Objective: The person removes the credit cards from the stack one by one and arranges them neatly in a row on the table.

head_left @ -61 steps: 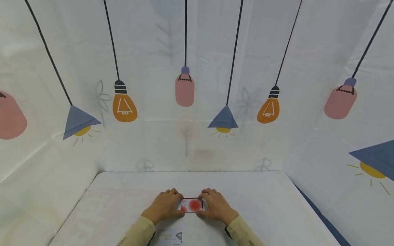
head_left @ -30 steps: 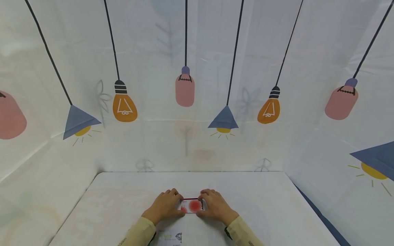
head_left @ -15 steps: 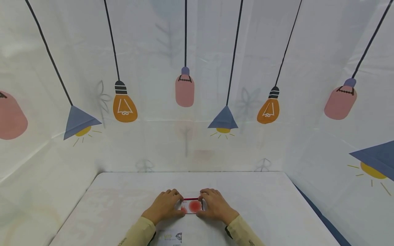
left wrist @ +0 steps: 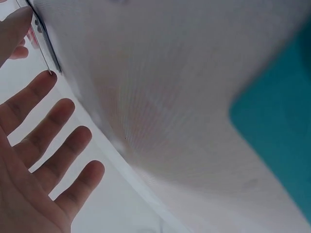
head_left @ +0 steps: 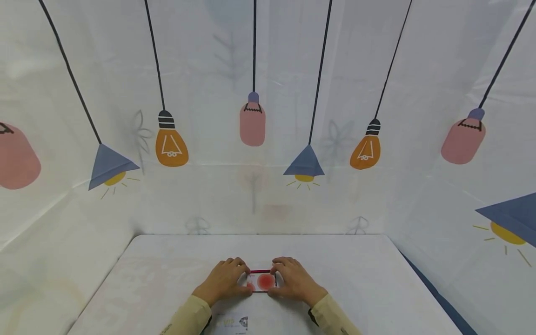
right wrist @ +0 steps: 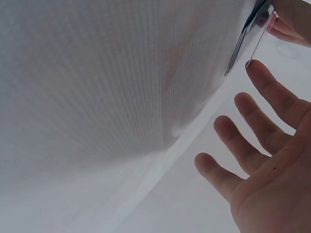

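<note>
A small card with red dots (head_left: 265, 281) lies between the two hands in the head view, a dark red strip showing along its far edge. My left hand (head_left: 226, 279) pinches its left end between thumb and index finger. At the right end, my right hand (head_left: 298, 281) pinches it the same way. In the left wrist view, a clear thin edge (left wrist: 43, 46) rests at the index fingertip, apart from a dark-edged thin stack (left wrist: 48, 43). The right wrist view shows that same dark-edged stack (right wrist: 238, 46) under the thumb; the remaining fingers are spread.
A white card (head_left: 231, 323) printed with "VIP" lies on the white table (head_left: 167, 270) near the left sleeve. A teal flat piece (left wrist: 277, 111) shows in the left wrist view. Behind the table hangs a white curtain (head_left: 201, 195) printed with lamps.
The card's near edge has shifted slightly toward me, and the red strip along the far edge shows wider. Both hands keep their grip and nearly the same place.
</note>
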Available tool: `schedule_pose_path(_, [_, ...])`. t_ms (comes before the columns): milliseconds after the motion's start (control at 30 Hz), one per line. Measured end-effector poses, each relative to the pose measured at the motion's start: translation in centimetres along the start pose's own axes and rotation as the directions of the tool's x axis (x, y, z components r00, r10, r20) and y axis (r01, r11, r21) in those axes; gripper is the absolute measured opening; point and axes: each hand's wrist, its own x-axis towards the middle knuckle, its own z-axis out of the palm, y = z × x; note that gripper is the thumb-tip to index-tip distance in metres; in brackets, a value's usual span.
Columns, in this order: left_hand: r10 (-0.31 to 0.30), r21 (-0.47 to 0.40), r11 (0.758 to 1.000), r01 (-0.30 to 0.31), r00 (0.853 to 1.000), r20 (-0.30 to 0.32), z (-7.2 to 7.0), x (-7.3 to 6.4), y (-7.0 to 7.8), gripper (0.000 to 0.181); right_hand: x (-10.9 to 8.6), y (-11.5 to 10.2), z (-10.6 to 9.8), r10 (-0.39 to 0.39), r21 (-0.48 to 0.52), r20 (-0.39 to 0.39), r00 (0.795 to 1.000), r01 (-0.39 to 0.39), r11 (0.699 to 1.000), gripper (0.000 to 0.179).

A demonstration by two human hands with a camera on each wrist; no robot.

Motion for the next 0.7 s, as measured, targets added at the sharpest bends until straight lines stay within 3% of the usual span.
schedule_pose_path(233, [0.019,-0.014,1.0,-0.019,1.0,-0.017,-0.4,-0.4,0.0,0.044,-0.3,0.0,-0.1,-0.064,0.006,-0.035,0.997,0.064,0.998,0.042])
schedule_pose_path(467, [0.041,-0.018,0.999,-0.041,0.999,-0.032,-0.4,-0.9,-0.2,0.047,-0.6,0.2,-0.2,-0.043,0.043,0.007,0.999,0.043,0.998,0.042])
schedule_pose_path(700, [0.061,0.004,0.998,-0.061,0.997,-0.054,-0.8,-1.5,0.5,0.045,-1.1,-0.1,-0.5,-0.065,0.042,-0.004,0.998,0.065,0.997,0.043])
